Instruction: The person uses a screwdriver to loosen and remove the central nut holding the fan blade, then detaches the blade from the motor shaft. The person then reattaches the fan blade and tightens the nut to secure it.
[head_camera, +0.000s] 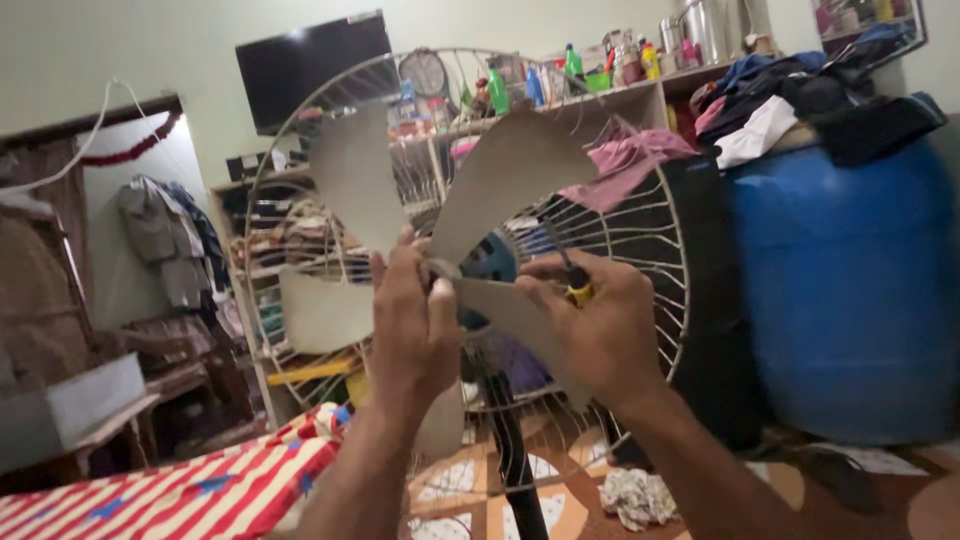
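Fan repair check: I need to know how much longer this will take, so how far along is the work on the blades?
Done: no front grille covers the fan blades; only the rear wire guard shows behind them. In hand: the left hand grips the blade hub, while the right hand holds a yellow-handled screwdriver at the centre. Left: the blades sit on the fan, so they are not yet off.

Dim, even indoor light with soft shadows and no glare. Motion blur softens the whole view, most along the round white wire fan guard (640, 300); background shelves lack focus.
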